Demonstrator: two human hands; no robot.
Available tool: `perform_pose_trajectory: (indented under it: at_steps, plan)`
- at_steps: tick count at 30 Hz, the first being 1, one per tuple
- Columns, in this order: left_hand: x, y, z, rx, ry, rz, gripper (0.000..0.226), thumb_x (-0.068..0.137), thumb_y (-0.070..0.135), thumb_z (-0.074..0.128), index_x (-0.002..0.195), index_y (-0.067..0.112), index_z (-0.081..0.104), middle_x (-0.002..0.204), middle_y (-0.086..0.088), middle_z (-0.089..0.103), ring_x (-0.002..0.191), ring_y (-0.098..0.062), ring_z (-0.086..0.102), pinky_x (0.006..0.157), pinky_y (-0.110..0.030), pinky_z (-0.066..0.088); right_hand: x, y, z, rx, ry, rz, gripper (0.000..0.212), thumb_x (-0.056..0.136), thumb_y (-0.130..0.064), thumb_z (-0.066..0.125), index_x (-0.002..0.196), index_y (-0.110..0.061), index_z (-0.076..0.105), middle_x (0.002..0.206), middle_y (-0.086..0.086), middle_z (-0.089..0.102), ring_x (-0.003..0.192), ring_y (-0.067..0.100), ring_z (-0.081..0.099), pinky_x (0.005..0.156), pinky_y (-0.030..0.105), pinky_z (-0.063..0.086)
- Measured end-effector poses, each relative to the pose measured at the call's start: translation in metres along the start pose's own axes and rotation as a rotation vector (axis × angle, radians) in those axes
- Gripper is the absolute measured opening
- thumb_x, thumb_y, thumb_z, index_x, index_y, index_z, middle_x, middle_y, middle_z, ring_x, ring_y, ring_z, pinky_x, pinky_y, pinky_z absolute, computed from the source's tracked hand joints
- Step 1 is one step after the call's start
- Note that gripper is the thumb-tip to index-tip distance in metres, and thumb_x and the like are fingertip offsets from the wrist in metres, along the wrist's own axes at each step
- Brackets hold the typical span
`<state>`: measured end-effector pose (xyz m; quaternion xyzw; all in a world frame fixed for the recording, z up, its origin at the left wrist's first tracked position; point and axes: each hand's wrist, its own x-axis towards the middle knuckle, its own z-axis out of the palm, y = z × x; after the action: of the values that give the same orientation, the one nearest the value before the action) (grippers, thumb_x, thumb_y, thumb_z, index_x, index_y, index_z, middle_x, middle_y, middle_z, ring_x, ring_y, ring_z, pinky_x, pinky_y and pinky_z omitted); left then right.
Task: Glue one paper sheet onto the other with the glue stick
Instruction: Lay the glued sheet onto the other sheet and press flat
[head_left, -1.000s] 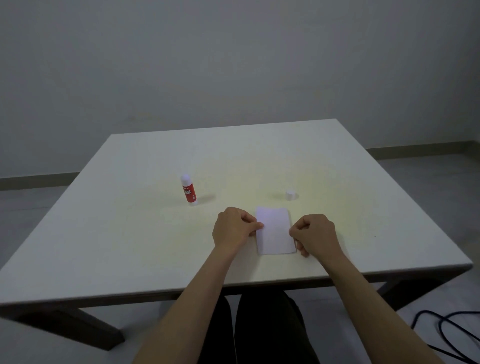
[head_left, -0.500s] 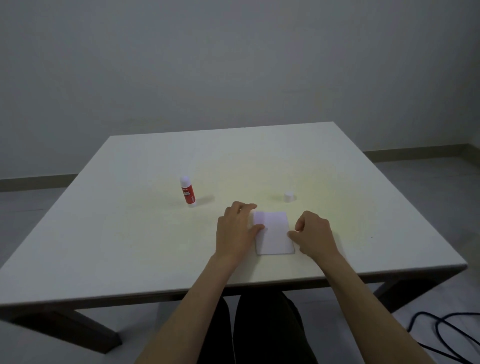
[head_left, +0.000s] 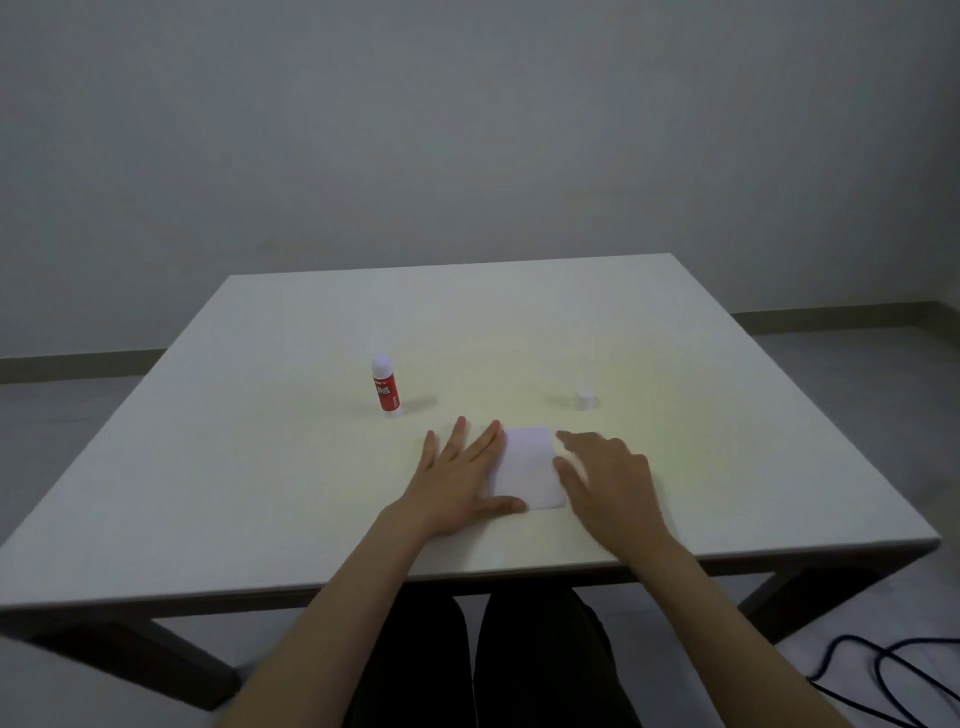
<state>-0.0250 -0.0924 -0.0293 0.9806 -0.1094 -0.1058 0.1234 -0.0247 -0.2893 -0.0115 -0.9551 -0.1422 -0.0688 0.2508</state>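
A small white paper sheet (head_left: 527, 467) lies flat near the table's front edge; I cannot tell whether a second sheet lies under it. My left hand (head_left: 457, 480) rests flat with fingers spread, covering the paper's left edge. My right hand (head_left: 605, 480) lies with fingers apart against the paper's right edge. A red glue stick (head_left: 385, 387) with its white tip uncapped stands upright behind and to the left of the paper. Its white cap (head_left: 584, 399) stands behind and to the right.
The white table (head_left: 260, 467) stands close to a grey wall. A black cable (head_left: 883, 670) lies on the floor at the lower right. My legs in dark trousers show under the front edge.
Both hands have uncurled from pinching the paper's side edges. The left one now lies flat with spread fingers on the sheet, and the right has opened alongside it.
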Motion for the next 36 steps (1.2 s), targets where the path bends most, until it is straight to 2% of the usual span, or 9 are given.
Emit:
perform_pose_trajectory:
  at_steps: [3, 6, 8, 12, 16, 22, 29, 33, 36]
  plan:
    - [-0.011, -0.025, -0.002, 0.020, -0.008, -0.024, 0.098, 0.077, 0.077, 0.032, 0.150, 0.025, -0.009, 0.160, 0.010, -0.013, 0.146, -0.024, -0.020, 0.114, -0.052, -0.014, -0.023, -0.026, 0.010, -0.272, -0.095, -0.244, 0.062, 0.095, -0.049, 0.008, 0.134, -0.024, 0.049, 0.140, -0.008, 0.053, 0.133, 0.027, 0.044, 0.108, 0.056, 0.029]
    - [-0.018, -0.041, -0.001, 0.022, -0.012, -0.037, 0.099, 0.075, 0.080, 0.030, 0.149, 0.028, -0.011, 0.159, 0.012, -0.014, 0.145, -0.023, -0.023, 0.112, -0.052, -0.017, -0.029, -0.036, 0.029, -0.252, -0.297, -0.418, 0.074, 0.086, -0.061, -0.009, 0.147, -0.030, 0.021, 0.155, -0.017, 0.019, 0.147, 0.025, -0.004, 0.110, 0.057, -0.020]
    - [-0.021, -0.045, -0.001, 0.017, -0.010, -0.034, 0.100, 0.074, 0.081, 0.029, 0.149, 0.029, -0.012, 0.159, 0.012, -0.015, 0.144, -0.024, -0.024, 0.111, -0.052, -0.019, -0.021, -0.035, 0.035, -0.266, -0.310, -0.429, 0.078, 0.082, -0.066, -0.011, 0.148, -0.031, 0.013, 0.157, -0.016, 0.014, 0.145, 0.026, -0.015, 0.106, 0.055, -0.029]
    - [-0.022, -0.045, -0.001, 0.000, -0.014, -0.034, 0.100, 0.073, 0.082, 0.030, 0.149, 0.031, -0.011, 0.159, 0.014, -0.015, 0.144, -0.023, -0.025, 0.110, -0.052, -0.020, 0.014, -0.026, 0.038, -0.358, -0.329, -0.329, 0.061, 0.092, -0.060, 0.008, 0.147, -0.036, 0.000, 0.158, -0.019, 0.002, 0.146, 0.025, -0.015, 0.110, 0.059, -0.021]
    - [-0.022, -0.043, -0.003, 0.015, -0.026, -0.038, 0.098, 0.077, 0.078, 0.033, 0.149, 0.029, -0.013, 0.159, 0.012, -0.016, 0.144, -0.024, -0.026, 0.111, -0.054, -0.020, 0.033, -0.028, 0.039, -0.349, -0.322, -0.242, 0.065, 0.092, -0.060, 0.011, 0.147, -0.031, -0.005, 0.159, -0.015, -0.003, 0.146, 0.025, -0.017, 0.111, 0.058, -0.020]
    - [-0.023, -0.044, -0.002, -0.005, -0.021, -0.021, 0.097, 0.078, 0.075, 0.036, 0.149, 0.029, -0.011, 0.158, 0.014, -0.017, 0.143, -0.023, -0.027, 0.111, -0.054, -0.019, -0.011, -0.034, 0.050, -0.291, -0.377, -0.460, 0.083, 0.076, -0.075, -0.010, 0.147, -0.032, -0.007, 0.154, -0.019, -0.014, 0.143, 0.023, -0.025, 0.104, 0.054, -0.031]
    - [-0.024, -0.042, -0.003, -0.021, -0.037, -0.031, 0.100, 0.076, 0.077, 0.037, 0.149, 0.028, -0.012, 0.159, 0.013, -0.017, 0.143, -0.023, -0.028, 0.113, -0.056, -0.018, 0.020, -0.026, 0.037, -0.348, -0.371, -0.340, 0.062, 0.092, -0.059, 0.013, 0.146, -0.036, -0.009, 0.158, -0.017, -0.010, 0.145, 0.025, -0.020, 0.112, 0.058, -0.018]
    - [-0.023, -0.042, -0.004, -0.018, -0.041, -0.021, 0.097, 0.079, 0.073, 0.037, 0.149, 0.028, -0.013, 0.158, 0.014, -0.018, 0.143, -0.023, -0.028, 0.111, -0.054, -0.019, 0.003, -0.032, 0.042, -0.304, -0.405, -0.446, 0.075, 0.084, -0.069, 0.002, 0.147, -0.031, -0.012, 0.155, -0.017, -0.017, 0.142, 0.023, -0.027, 0.112, 0.058, -0.020]
    - [-0.024, -0.044, -0.003, -0.014, -0.047, -0.008, 0.097, 0.080, 0.072, 0.039, 0.149, 0.028, -0.014, 0.158, 0.014, -0.019, 0.142, -0.024, -0.029, 0.110, -0.054, -0.020, -0.005, -0.029, 0.043, -0.251, -0.493, -0.544, 0.078, 0.077, -0.075, -0.007, 0.145, -0.037, -0.013, 0.153, -0.023, -0.018, 0.140, 0.018, -0.032, 0.112, 0.054, -0.022]
